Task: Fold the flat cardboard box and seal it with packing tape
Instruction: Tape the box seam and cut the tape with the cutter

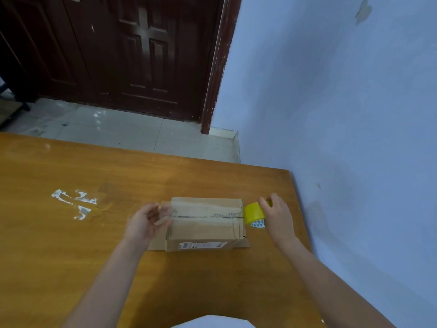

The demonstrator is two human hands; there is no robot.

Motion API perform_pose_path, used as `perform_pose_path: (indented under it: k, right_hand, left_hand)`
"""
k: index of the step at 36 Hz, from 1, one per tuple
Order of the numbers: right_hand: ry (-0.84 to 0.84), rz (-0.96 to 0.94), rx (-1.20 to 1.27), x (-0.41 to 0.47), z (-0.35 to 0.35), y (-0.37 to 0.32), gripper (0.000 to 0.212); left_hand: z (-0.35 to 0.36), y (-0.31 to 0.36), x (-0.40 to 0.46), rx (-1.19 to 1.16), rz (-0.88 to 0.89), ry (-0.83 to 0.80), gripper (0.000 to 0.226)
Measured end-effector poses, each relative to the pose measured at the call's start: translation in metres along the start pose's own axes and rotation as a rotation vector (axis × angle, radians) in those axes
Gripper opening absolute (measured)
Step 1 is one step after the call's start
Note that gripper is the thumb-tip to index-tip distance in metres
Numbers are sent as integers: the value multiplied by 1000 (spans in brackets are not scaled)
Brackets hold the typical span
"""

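The brown wooden desk (71, 245) holds a folded cardboard box (205, 223) near its middle, with shiny white bits of old tape (75, 203) stuck to the wood at nine o'clock from the box.

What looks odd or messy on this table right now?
Torn tape scraps are stuck to the table left of the box. The box's bottom flaps splay out at both near corners. Paint has peeled from the wall at top right.
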State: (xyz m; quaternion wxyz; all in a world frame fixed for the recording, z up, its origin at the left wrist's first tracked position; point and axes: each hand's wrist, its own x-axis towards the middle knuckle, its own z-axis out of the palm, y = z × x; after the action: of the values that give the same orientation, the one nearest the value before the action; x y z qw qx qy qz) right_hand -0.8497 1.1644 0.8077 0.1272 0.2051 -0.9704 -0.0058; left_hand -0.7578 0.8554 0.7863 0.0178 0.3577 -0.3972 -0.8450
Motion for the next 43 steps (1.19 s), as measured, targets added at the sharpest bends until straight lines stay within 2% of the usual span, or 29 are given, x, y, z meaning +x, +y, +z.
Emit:
perform_pose_path:
  k: [5, 10, 16, 34, 43]
  right_hand:
    - [-14, -15, -7, 2, 2, 0, 51]
    - [-22, -26, -20, 4, 2, 0, 52]
    - [-17, -15, -4, 3, 4, -1, 58]
    - [-57, -1, 17, 3, 2, -4, 54]
    - [-91, 4, 23, 4, 0, -4, 54]
  left_hand:
    - [-4, -4, -6, 300, 193, 115, 16]
    - [-7, -14, -1, 446, 244, 176, 24]
    - [-9, -20, 1, 518, 283, 229, 21]
    - [-5, -13, -7, 639, 466, 283, 19]
    - [-13, -22, 0, 601, 377, 296, 19]
